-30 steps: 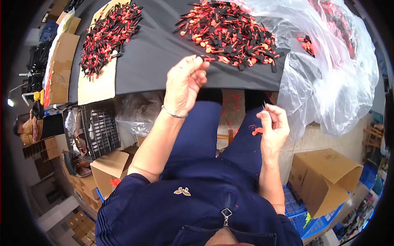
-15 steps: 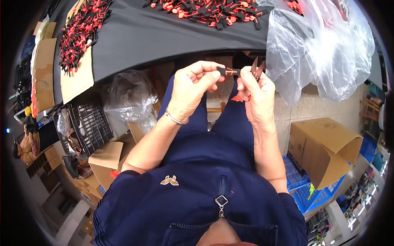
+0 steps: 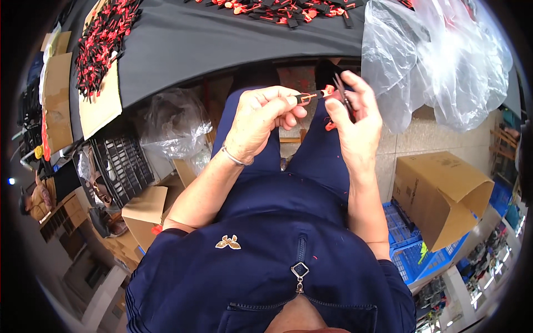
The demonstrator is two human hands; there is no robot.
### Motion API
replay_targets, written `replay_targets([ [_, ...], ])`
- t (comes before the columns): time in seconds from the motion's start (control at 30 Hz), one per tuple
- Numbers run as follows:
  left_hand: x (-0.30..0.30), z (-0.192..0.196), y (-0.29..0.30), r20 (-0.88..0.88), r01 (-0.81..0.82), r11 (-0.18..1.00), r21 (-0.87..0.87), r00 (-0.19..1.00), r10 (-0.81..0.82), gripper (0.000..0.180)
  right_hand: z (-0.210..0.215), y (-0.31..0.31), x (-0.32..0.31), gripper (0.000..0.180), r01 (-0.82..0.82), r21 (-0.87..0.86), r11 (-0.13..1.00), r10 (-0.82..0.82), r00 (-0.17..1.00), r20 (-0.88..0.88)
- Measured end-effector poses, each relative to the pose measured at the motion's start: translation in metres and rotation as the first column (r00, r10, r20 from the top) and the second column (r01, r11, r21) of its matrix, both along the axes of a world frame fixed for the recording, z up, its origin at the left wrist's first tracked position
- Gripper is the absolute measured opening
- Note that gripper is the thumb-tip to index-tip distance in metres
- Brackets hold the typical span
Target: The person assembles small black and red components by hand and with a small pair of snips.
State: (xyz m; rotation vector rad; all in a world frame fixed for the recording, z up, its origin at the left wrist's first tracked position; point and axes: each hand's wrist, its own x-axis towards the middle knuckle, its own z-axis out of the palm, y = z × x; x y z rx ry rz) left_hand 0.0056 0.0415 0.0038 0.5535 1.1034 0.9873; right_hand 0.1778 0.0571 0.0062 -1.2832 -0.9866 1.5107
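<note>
held over the lap, just short of the table edge (image 3: pixel 222 66): a small black-and-red piece (image 3: pixel 310 97), pinched at its black end by the left hand (image 3: pixel 261 119), thumb and forefinger closed tight around it, the other fingers curled under. red tip pointing across toward the right hand (image 3: pixel 355 125). right hand closed loosely around a thin dark tool (image 3: pixel 340 89), seemingly small snips or tweezers, with its point just beside the red tip; hard to tell whether the blades are touching the piece or merely close.

likely trouble from here:

- a slip at the pinch. only the black end gripped, so a push from the tool side could twist the piece out and drop it between the knees, down among the boxes and the plastic bag (image 3: pixel 172 125) below the grip.
- a nick to the left forefinger, sitting right next to the tool point; caused by the tool skating off the small red tip.
- a cut or squeeze in the wrong spot, since the working area is tiny and half hidden behind the right thumb.
- bits flying off. a few red flecks already lying on the dark blue smock (image 3: pixel 288 222) under the grip.

well beyond the grip, on the dark table: a heap of like pieces (image 3: pixel 283 8), and off to the left side another pile on cardboard (image 3: pixel 102 44).
</note>
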Motion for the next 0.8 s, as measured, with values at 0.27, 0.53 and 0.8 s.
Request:
replay_targets([
  [0.27,0.005,0.003,-0.001,0.061,-0.043,0.999,-0.023,0.997,0.044,0.019,-0.001,-0.009,0.010,0.027,-0.323,0.615,0.720,-0.236,0.719,0.654],
  [0.53,0.008,0.003,-0.002,-0.094,0.039,0.998,0.048,0.995,-0.035,0.017,-0.008,-0.006,0.009,0.025,-0.341,0.635,0.693,-0.246,0.716,0.653],
  [0.8,0.007,0.003,-0.004,-0.122,0.061,0.998,0.003,0.991,-0.061,0.017,-0.013,-0.007,0.012,0.021,-0.254,0.564,0.786,-0.171,0.788,0.592],
])
